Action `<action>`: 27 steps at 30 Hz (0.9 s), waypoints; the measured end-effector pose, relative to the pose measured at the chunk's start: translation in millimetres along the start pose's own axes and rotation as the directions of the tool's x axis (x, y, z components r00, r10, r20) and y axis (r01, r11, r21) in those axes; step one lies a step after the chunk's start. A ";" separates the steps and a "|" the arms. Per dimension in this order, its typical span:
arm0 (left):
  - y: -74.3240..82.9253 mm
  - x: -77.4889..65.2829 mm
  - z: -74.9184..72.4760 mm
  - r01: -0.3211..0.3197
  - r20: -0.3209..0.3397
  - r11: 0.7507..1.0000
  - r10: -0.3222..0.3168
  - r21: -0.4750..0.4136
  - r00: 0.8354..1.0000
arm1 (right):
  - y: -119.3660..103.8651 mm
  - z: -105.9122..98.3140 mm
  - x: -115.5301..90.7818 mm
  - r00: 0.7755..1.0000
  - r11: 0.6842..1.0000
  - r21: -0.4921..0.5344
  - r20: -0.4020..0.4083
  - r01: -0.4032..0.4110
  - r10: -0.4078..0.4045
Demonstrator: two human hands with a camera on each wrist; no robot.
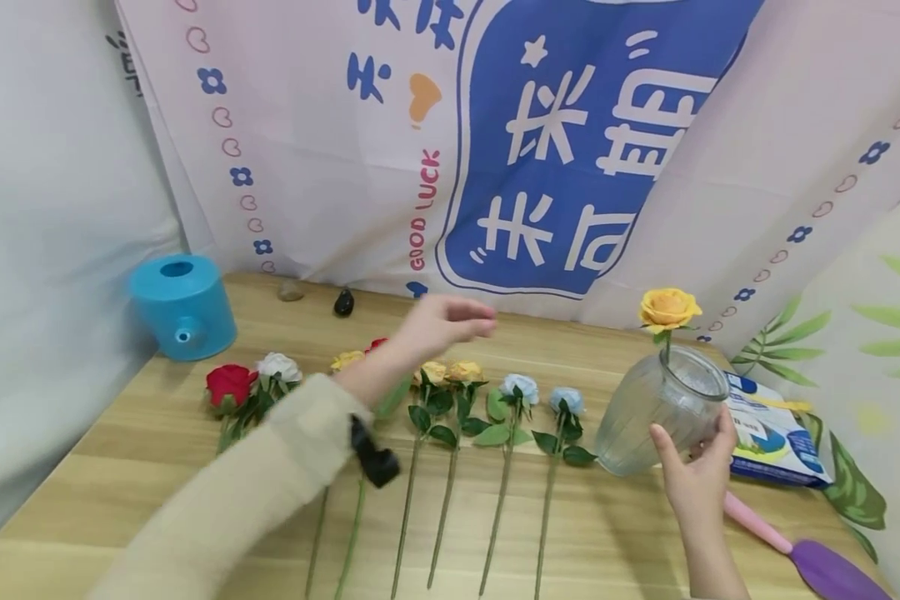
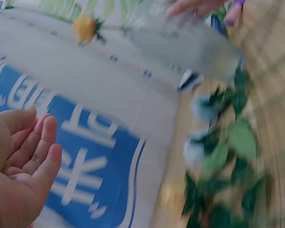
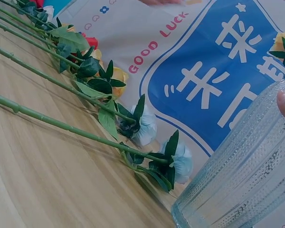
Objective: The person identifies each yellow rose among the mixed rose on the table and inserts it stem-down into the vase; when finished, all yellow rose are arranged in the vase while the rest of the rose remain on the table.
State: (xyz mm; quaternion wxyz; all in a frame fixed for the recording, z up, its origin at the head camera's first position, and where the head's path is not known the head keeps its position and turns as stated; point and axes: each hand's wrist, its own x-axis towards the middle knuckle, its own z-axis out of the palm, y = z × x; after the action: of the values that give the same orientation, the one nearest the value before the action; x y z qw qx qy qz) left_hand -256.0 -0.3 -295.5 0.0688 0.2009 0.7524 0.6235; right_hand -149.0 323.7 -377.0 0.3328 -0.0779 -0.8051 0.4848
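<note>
My right hand [image 1: 699, 475] grips a clear ribbed glass vase [image 1: 640, 417], which leans with its mouth toward the upper right. One yellow rose [image 1: 669, 310] stands in the vase, its bloom above the rim. My left hand [image 1: 444, 327] is held in the air over the flowers, holding nothing; in the left wrist view its fingers [image 2: 35, 156] are loosely bent. Below it on the table lie pale orange roses [image 1: 465, 372] and light blue flowers [image 1: 520, 388], stems toward me. The left forearm partly covers another yellow bloom [image 1: 347, 360] and a red one.
A blue watering can [image 1: 183, 308] stands at the back left, near a red rose [image 1: 230, 384] and a white flower [image 1: 278, 367]. A dark stone-like object [image 1: 343, 302] lies by the cloth. Right of the vase are a blue-white packet [image 1: 776, 433] and a purple-and-pink tool [image 1: 832, 568].
</note>
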 end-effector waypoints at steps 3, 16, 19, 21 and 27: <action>-10.4 -32.1 -46.7 0.070 -0.040 0.996 -0.068 0.049 0.997 | 0.7 -1.9 -1.9 1.000 1.000 -0.008 -0.009 0.000 0.000; -76.2 -126.4 -116.2 0.395 -0.058 0.896 -0.391 0.202 0.918 | -0.8 1.9 -2.9 0.999 1.000 0.007 -0.031 0.021 -0.021; -90.5 -129.8 -109.1 0.440 -0.066 0.865 -0.438 0.240 0.897 | -0.8 1.9 -3.2 1.000 1.000 0.013 -0.025 0.012 -0.012; -97.4 -131.4 -104.5 0.452 -0.082 0.849 -0.447 0.273 0.891 | -1.1 2.5 -3.5 1.000 1.000 0.019 -0.016 0.003 -0.002; -109.3 -131.0 -93.6 0.468 -0.133 0.813 -0.451 0.348 0.882 | -1.7 1.7 -3.5 1.000 1.000 0.018 -0.010 0.004 -0.004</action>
State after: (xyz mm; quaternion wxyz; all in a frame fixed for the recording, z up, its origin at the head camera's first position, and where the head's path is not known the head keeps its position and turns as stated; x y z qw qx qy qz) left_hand -193.6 -151.9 -400.3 0.1615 0.0086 0.8835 0.4397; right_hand -147.0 320.0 -377.7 0.3385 -0.0758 -0.7991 0.4911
